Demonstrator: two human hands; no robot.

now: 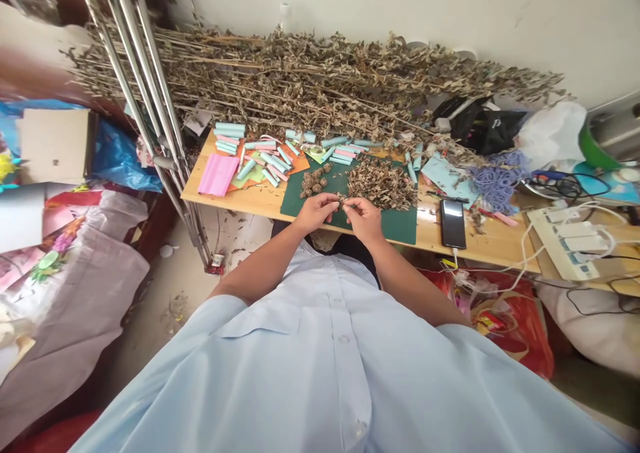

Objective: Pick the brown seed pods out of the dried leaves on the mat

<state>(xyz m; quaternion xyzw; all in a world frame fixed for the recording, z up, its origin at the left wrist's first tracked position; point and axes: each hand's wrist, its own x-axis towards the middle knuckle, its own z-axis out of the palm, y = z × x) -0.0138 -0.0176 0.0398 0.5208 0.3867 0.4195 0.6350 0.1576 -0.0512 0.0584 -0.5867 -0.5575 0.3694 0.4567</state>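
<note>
My left hand [319, 212] and my right hand [363, 218] meet over the front of a green cutting mat [400, 232]. Thumbs and fingers of both are pinched on a small bit of dried leaves [341, 198], partly hidden by the fingertips. Just beyond my right hand lies a loose heap of dried leaves [383, 183]. Several small brown balls of rolled dried leaf [313, 182] sit on the mat beyond my left hand.
Rolled blue and pink papers [273, 163] lie along the wooden table [240, 200]. Long bundles of dried stalks [310, 73] fill the back. At right are a phone [453, 224] on a cable, purple yarn [497, 176] and a power strip [563, 240]. Metal crutches [150, 93] stand left.
</note>
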